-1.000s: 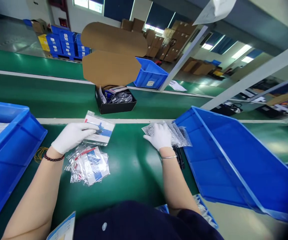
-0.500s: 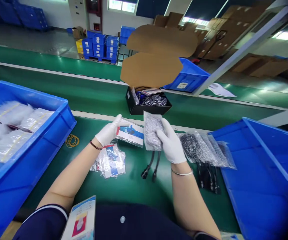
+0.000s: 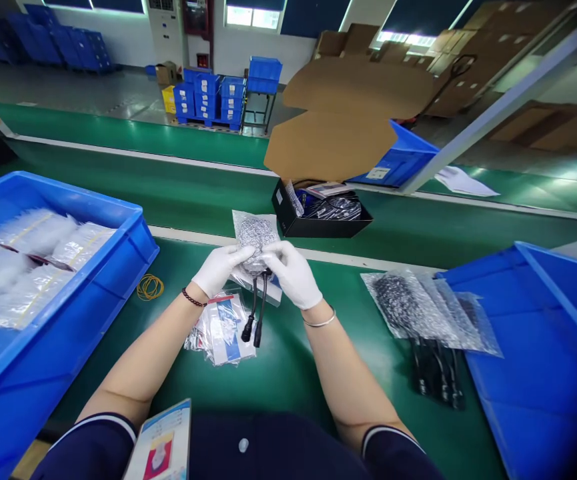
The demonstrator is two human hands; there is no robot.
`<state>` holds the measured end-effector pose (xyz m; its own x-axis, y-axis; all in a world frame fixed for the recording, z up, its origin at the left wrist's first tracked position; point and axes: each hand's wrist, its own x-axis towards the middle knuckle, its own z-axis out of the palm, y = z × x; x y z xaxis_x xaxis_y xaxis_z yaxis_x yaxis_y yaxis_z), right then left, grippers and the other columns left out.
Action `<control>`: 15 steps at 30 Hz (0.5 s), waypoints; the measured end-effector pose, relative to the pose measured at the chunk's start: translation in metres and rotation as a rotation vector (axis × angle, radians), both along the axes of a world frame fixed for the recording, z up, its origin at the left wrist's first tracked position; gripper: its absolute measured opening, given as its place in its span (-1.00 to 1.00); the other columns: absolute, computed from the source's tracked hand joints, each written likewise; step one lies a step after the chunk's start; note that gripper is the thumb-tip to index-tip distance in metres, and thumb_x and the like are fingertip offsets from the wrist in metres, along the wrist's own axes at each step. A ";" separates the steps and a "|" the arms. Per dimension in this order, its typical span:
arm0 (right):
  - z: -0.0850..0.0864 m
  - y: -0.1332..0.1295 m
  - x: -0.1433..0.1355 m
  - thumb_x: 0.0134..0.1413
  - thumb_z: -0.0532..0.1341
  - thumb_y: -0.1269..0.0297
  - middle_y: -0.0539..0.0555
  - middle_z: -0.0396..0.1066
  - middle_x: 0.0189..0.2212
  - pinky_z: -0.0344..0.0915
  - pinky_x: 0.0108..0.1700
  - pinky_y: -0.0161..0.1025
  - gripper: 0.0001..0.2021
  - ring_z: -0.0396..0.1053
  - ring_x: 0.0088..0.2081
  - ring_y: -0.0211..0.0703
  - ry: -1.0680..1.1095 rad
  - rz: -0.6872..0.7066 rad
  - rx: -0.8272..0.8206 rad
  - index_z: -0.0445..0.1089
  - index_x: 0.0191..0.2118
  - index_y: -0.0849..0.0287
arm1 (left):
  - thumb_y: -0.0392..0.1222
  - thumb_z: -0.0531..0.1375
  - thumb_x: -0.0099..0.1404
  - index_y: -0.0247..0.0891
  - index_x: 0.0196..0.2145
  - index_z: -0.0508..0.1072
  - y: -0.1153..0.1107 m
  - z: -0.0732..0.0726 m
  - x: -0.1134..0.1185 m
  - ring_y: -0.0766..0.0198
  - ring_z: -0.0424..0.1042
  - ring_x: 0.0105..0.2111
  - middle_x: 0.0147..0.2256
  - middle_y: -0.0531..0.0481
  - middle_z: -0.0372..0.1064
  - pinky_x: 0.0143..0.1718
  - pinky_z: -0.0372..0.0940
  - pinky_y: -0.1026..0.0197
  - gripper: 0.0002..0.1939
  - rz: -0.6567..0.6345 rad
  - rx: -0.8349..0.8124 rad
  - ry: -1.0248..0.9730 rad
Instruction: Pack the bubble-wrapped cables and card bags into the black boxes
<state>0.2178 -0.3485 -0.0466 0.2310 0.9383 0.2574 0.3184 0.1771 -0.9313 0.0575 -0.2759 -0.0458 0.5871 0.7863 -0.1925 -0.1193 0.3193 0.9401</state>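
A bubble-wrapped packet (image 3: 255, 233) with two black connector cables (image 3: 253, 317) hanging from it is held between both gloved hands. My left hand (image 3: 222, 268) grips its left side, and my right hand (image 3: 292, 272) pinches its lower right side near the cables. A bagged printed card (image 3: 271, 287) lies beneath the packet, mostly covered by it and the hands. Just below, a pile of clear bags with printed cards (image 3: 229, 330) rests on the green table (image 3: 168, 373).
Blue bins stand at left (image 3: 133, 227) and right (image 3: 533, 360). Several bubble-wrapped packets (image 3: 418, 303) lie near the right bin. Yellow rubber bands (image 3: 150, 287) sit by the left bin. Behind the hands is an open black box (image 3: 318, 227) with cables inside.
The packet has moved left, over the printed card, with my right hand. My left hand now grips the packet too. The camera view has shifted slightly.
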 end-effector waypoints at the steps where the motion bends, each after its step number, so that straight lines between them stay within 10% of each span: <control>1: -0.002 0.001 0.001 0.06 0.25 0.10 0.03 0.44 -0.32 0.32 -0.13 -0.15 -0.79 0.38 -0.27 -0.12 0.006 -0.040 -0.002 0.40 -0.29 0.14 | 0.08 0.34 0.06 -0.36 -0.32 0.52 -0.002 0.000 0.001 0.16 0.45 -0.36 -0.32 -0.13 0.50 -0.31 0.31 0.19 -0.59 0.002 0.032 0.019; 15: 0.000 0.001 0.003 -0.13 0.31 0.17 -0.04 0.37 -0.55 0.22 -0.36 -0.25 -0.83 0.26 -0.47 -0.20 0.132 -0.087 -0.030 0.42 -0.52 0.15 | 0.15 0.27 0.08 -0.32 -0.46 0.42 -0.003 0.003 -0.001 0.25 0.30 -0.40 -0.48 0.05 0.34 -0.36 0.19 0.23 -0.58 -0.022 0.280 0.253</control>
<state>0.2206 -0.3475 -0.0462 0.3417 0.9201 0.1915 0.2062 0.1254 -0.9704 0.0564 -0.2787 -0.0424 0.5655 0.8169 -0.1134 0.1321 0.0460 0.9902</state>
